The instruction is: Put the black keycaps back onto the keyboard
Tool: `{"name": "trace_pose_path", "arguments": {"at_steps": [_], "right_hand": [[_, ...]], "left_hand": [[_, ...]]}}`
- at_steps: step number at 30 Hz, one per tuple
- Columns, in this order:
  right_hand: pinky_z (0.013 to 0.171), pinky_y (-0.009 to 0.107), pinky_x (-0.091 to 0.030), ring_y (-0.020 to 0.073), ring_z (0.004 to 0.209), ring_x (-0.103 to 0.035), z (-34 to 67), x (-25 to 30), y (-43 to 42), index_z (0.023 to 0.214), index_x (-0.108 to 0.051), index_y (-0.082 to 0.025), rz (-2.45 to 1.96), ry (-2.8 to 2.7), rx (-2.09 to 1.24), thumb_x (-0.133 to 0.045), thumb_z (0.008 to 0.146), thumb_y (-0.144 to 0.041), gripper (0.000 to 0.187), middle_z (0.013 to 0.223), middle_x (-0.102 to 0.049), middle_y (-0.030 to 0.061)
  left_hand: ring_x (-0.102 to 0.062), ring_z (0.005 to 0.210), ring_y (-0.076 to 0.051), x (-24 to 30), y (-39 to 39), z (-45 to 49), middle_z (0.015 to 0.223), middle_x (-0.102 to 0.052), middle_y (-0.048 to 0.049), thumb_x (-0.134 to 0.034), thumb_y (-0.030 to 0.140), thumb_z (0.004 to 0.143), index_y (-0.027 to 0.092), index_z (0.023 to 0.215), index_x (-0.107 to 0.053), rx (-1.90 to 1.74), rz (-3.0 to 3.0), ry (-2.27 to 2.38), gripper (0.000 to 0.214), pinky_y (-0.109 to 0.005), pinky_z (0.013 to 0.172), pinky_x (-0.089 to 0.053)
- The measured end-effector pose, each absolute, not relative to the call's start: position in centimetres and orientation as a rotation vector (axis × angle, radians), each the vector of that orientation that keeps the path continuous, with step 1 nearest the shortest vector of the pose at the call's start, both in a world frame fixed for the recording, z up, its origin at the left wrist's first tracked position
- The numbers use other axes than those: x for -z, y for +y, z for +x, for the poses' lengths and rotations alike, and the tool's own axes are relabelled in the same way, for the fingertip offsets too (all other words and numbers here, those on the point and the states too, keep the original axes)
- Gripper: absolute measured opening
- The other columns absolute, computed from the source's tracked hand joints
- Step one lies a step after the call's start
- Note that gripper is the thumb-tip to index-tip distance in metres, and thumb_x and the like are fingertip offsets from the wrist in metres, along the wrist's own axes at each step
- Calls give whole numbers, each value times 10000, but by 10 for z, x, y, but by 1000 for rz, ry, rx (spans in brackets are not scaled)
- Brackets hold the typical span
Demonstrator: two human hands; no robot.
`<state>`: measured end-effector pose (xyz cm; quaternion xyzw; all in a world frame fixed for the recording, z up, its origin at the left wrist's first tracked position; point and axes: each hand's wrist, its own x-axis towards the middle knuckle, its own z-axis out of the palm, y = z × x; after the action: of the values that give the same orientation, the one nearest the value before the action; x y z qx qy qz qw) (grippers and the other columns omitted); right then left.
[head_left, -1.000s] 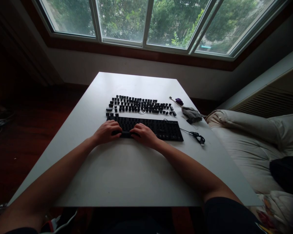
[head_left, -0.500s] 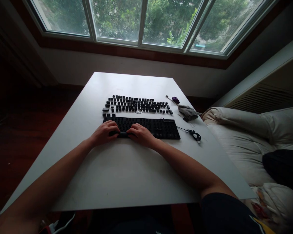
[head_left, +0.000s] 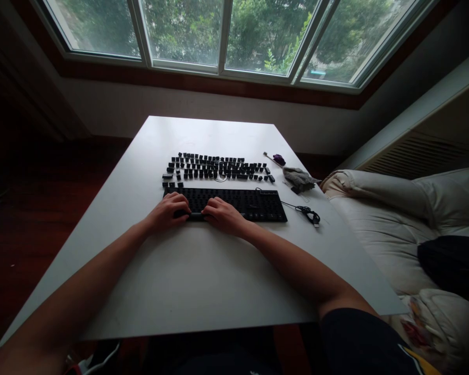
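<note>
A black keyboard [head_left: 254,203] lies across the white table, most of its keys off. My left hand [head_left: 168,211] rests over its left front part, fingers curled and closed on the left end of a long black spacebar keycap [head_left: 196,216]. At the bar's other end is my right hand [head_left: 223,214], thumb and fingers pinched on it. The bar sits along the keyboard's front edge; whether it is seated or loose I cannot tell. Behind the keyboard, several black keycaps [head_left: 203,173] stand in rows on the table.
A coiled black cable [head_left: 307,211] lies right of the keyboard. Farther back are a grey cloth [head_left: 300,179], a thin brush [head_left: 271,157] and a small purple thing [head_left: 279,159]. The white table [head_left: 203,281] stands beside a pale sofa [head_left: 379,224], below a window.
The view has shifted very slightly. Both hands keep their places on the bar, and nothing else has visibly moved.
</note>
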<state>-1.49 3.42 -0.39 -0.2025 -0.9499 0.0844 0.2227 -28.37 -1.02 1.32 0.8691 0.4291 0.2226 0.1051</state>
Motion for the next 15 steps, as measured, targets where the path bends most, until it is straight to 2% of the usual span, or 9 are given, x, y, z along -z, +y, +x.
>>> {"name": "trace_pose_path", "arguments": {"at_steps": [6,11,15], "right_hand": [[863,348,-483,218,953,-531,-14,4,33,1086,-683,-200,-573,-2592,-223,-601,968,-255,153,1016,-616,87],[849,326,-472,208,952,-568,-15,-7,41,1070,-703,-220,-618,-2501,-326,-565,989,-240,162,992,-646,77],[850,315,-454,202,965,-582,-28,-21,61,1037,-720,-219,-639,-2495,-323,-535,1002,-215,188,998,-654,74]], "left_hand": [[-575,1002,-222,-11,-9,-286,1042,-680,-46,-586,289,917,253,969,-727,-801,2530,1298,154,-410,958,-465],[-581,1027,-235,-11,5,-308,1054,-689,-52,-569,274,933,240,941,-724,-1039,2427,1599,160,-429,973,-476],[-571,1037,-258,-14,18,-328,1081,-691,-69,-544,271,940,234,1012,-741,-1026,2425,1794,213,-455,980,-463]]}}
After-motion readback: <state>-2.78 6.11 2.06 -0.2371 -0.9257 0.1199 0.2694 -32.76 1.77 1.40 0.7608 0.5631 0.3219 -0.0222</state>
